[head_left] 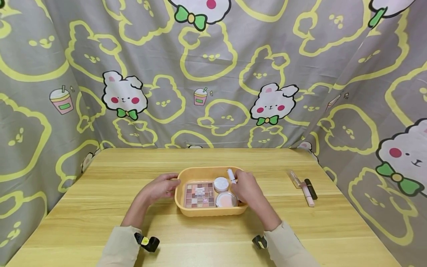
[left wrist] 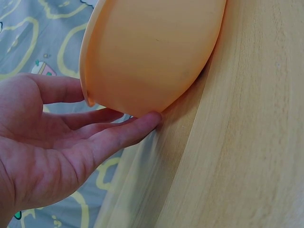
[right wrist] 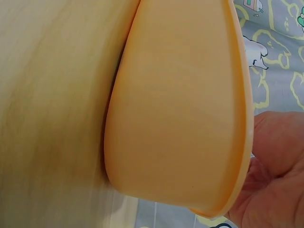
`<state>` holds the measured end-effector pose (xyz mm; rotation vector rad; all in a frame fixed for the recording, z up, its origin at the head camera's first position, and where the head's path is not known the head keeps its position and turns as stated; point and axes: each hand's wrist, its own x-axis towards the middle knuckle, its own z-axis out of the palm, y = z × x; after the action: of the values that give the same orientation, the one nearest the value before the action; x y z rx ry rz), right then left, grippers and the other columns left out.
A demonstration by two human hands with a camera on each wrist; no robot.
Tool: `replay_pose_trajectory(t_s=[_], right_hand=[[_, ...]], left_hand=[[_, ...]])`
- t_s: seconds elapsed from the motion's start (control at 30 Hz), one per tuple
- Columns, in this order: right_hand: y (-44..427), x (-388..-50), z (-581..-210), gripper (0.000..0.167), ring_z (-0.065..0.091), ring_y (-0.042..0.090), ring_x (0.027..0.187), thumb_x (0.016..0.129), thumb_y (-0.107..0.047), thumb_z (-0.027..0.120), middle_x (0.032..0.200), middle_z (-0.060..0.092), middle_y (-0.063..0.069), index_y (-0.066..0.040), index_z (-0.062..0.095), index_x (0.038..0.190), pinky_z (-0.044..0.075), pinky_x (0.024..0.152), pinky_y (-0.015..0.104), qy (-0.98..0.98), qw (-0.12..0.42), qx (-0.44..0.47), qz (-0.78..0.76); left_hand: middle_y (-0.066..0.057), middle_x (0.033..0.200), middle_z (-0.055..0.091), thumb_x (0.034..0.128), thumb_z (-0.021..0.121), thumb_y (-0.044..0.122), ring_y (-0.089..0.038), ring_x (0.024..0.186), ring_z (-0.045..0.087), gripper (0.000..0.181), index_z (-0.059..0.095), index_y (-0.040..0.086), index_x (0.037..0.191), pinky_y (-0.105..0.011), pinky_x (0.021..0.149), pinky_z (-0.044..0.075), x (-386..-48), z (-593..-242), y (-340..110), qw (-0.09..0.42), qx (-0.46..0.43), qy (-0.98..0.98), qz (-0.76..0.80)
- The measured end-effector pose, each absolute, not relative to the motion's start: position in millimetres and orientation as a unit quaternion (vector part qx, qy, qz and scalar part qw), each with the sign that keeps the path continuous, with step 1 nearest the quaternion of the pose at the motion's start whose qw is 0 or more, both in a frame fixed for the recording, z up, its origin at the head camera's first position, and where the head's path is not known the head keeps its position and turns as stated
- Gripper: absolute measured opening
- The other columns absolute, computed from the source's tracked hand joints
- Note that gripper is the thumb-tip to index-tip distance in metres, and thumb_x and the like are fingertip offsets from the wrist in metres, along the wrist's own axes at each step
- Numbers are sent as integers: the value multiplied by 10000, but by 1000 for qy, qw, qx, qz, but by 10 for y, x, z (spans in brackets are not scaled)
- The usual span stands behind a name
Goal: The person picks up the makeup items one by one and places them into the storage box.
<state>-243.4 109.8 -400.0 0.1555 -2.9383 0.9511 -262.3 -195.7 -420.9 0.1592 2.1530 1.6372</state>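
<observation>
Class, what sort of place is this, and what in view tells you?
Probably a curtained-off tabletop work corner: patterned fabric hangs behind and beside a wooden table, where an orange basket holds a makeup palette.

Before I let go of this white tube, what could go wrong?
The white tube might knock the white jar close beside it. The right grip could catch the basket rim on withdrawing. The left grip, touching one end, might tip or drag the basket if it pulls.
</observation>
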Motion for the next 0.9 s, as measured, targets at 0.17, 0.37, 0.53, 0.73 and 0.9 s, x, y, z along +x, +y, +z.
replay_pose_trajectory(t_s=[0.17,0.37,0.53,0.73,0.9], right_hand=[[1077,-2448,-4025,112,567,190,658,891,-21,684,816,644,104,-1,647,995,438,487,246,-954,29,48,293],[1070,-2451,-4054,98,566,194,663,891,-25,694,797,642,98,-2,645,973,450,509,261,-957,43,49,284],[1066,-2460,-4094,91,558,193,669,878,-27,707,802,657,100,-1,668,956,454,539,267,-956,64,63,281],[1062,-2465,-4124,112,554,193,678,858,-12,714,814,670,109,9,689,965,449,551,272,-958,63,70,270],[1056,-2473,-4137,104,564,196,692,866,0,698,820,673,104,4,690,969,463,558,278,-960,56,70,266]], left_hand=[[-251,1410,553,1062,448,194,-293,1242,592,528,358,-53,1521,-424,996,557,-2622,-4208,-1960,214,56,779,587],[-254,1399,557,1060,447,185,-290,1227,598,526,360,-58,1519,-426,993,560,-2625,-4209,-1958,212,56,776,591],[-259,1374,558,1058,438,169,-268,1186,605,516,366,-72,1509,-415,980,565,-2626,-4213,-1955,210,59,773,596],[-241,1337,575,1054,453,171,-235,1128,615,510,385,-64,1502,-395,953,575,-2619,-4215,-1957,210,56,774,595],[-222,1325,581,1052,464,182,-206,1101,610,517,388,-55,1505,-373,945,574,-2621,-4210,-1960,210,54,775,593]])
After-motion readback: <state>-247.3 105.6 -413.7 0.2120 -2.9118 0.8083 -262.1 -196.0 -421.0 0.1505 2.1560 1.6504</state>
